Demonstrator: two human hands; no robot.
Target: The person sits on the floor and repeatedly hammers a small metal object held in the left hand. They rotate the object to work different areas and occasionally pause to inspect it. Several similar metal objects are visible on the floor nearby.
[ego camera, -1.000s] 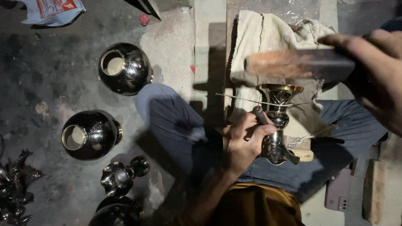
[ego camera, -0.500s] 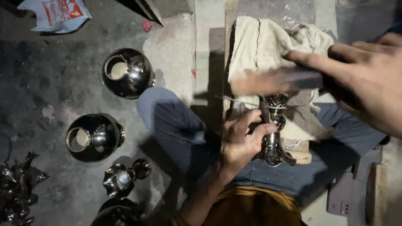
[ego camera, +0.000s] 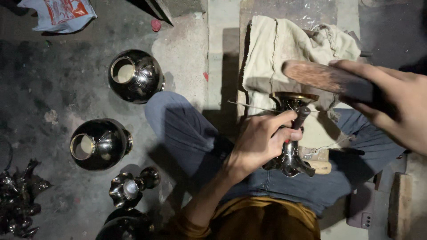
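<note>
Change: since half a second ago the right hand (ego camera: 396, 106) has lifted its wooden block (ego camera: 327, 79) a little off the vase mouth, and the blur of the stroke is gone.
Left hand: the left hand (ego camera: 260, 142) sits at centre frame, its grip pinching a thin dark tool (ego camera: 300, 118) against the neck of the metal vase (ego camera: 291, 133).
Right hand: at the right edge, fingers pressed together around the block, held level just above the vase's brass rim.
Vase: upright on the person's lap, centre right, in front of a cream cloth (ego camera: 289, 49) spread over a wooden board (ego camera: 284, 9).
Wire: a thin wire (ego camera: 249, 106) juts leftward from the vase neck.
Floor, left side: two round dark pots (ego camera: 135, 75) (ego camera: 100, 144) lie with mouths open; a smaller fluted piece (ego camera: 129, 186) lies below them, and a plastic bag (ego camera: 60, 13) sits at upper left.
Progress: judging by the pose, work on this vase is mid-way, tool and block both engaged; the pieces on the floor lie untouched, and whether they are finished I cannot tell.
</note>
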